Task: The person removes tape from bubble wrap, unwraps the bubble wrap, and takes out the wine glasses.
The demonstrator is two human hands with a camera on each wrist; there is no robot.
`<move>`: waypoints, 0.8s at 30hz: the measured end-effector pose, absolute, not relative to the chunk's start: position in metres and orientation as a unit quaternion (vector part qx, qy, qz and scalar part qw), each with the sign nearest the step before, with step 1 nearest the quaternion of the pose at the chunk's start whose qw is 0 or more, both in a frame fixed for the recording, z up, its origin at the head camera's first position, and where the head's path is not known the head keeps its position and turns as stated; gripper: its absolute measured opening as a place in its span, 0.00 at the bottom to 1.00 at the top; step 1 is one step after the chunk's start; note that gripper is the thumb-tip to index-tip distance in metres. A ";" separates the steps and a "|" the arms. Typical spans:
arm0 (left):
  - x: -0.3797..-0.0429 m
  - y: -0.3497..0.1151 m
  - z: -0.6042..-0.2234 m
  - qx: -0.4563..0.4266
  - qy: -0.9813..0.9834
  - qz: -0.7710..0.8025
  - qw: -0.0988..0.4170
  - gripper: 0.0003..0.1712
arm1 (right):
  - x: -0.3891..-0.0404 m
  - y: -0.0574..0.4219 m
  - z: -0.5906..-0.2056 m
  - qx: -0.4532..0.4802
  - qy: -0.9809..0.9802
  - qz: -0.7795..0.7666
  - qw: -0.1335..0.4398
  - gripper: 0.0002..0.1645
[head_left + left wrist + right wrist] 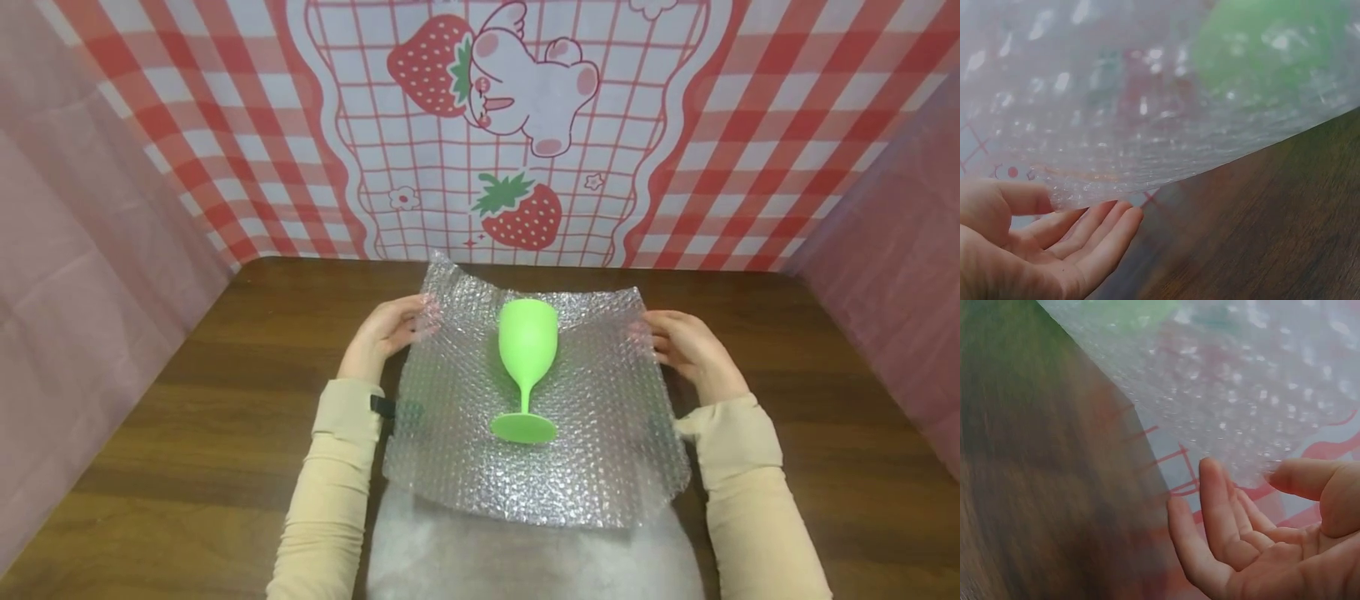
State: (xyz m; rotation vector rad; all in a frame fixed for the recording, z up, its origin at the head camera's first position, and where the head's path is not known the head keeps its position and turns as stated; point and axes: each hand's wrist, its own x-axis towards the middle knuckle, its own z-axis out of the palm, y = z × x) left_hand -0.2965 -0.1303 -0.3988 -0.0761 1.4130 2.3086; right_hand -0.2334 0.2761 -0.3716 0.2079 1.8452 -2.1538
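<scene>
Green goblet (527, 337) is what we see between the two hands, lying on a sheet of clear bubble wrap (457, 400), its bowl about level with the fingers and its foot nearer the sleeves (337, 467). Our left hand (384, 329) pinches the sheet's left edge near the far corner, thumb above and fingers beneath; our right hand (692, 350) pinches the opposite edge likewise. We see the sheet raised above the brown worktop (195, 400) (both wrist views show the goblet's green through it). Beyond the hands hangs a red-and-white checked cloth (262, 142) with strawberries.
</scene>
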 end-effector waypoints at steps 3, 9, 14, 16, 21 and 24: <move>-0.297 -0.129 -0.398 -0.026 0.525 0.822 0.220 0.10 | -0.230 0.277 -0.367 0.079 0.660 -0.735 0.132 0.10; -0.298 -0.128 -0.399 -0.011 0.557 0.793 0.245 0.13 | -0.222 0.275 -0.354 0.066 0.676 -0.730 0.072 0.11; -0.297 -0.127 -0.398 -0.001 0.560 0.791 0.247 0.19 | -0.215 0.273 -0.345 0.033 0.678 -0.733 0.038 0.12; -0.297 -0.126 -0.397 -0.002 0.559 0.792 0.244 0.23 | -0.214 0.272 -0.342 0.023 0.673 -0.739 0.037 0.12; -0.296 -0.125 -0.397 -0.011 0.551 0.796 0.249 0.26 | -0.213 0.271 -0.334 -0.011 0.662 -0.747 0.052 0.14; -0.297 -0.126 -0.397 -0.014 0.549 0.798 0.249 0.26 | -0.214 0.270 -0.328 -0.032 0.672 -0.737 0.071 0.13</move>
